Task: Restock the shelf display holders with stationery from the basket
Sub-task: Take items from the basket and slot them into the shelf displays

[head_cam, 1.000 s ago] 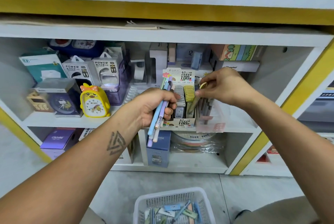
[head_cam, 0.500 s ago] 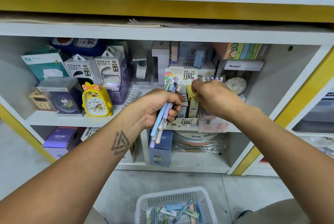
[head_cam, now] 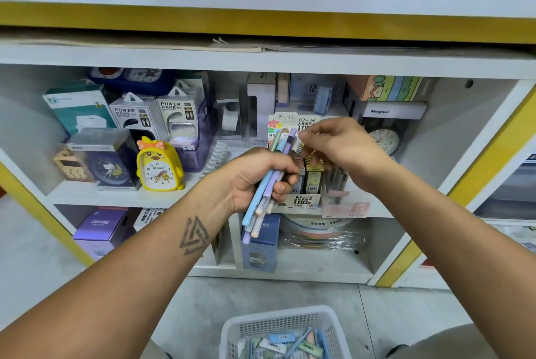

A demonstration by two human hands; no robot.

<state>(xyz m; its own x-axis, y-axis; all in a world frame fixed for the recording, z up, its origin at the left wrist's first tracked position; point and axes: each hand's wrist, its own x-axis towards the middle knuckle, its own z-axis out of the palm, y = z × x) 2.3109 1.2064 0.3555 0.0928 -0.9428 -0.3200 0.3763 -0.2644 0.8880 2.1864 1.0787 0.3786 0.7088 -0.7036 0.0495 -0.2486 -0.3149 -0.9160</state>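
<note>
Below the hands, white basket [head_cam: 232, 329] holds loose stationery [head_cam: 290, 345].

The middle shelf [head_cam: 121, 197] is crowded on its left: a yellow duck clock [head_cam: 159, 168], power bank boxes [head_cam: 156, 118] and a dark clock box [head_cam: 107, 167] block that side. At centre the lead-refill display box [head_cam: 301, 200] and the clear pen holder [head_cam: 345, 205] fill the front edge. Right of the holder, bare shelf runs to the side wall, with a round clock [head_cam: 384, 141] far back. Floor lies open around the basket [head_cam: 278, 326].
</note>
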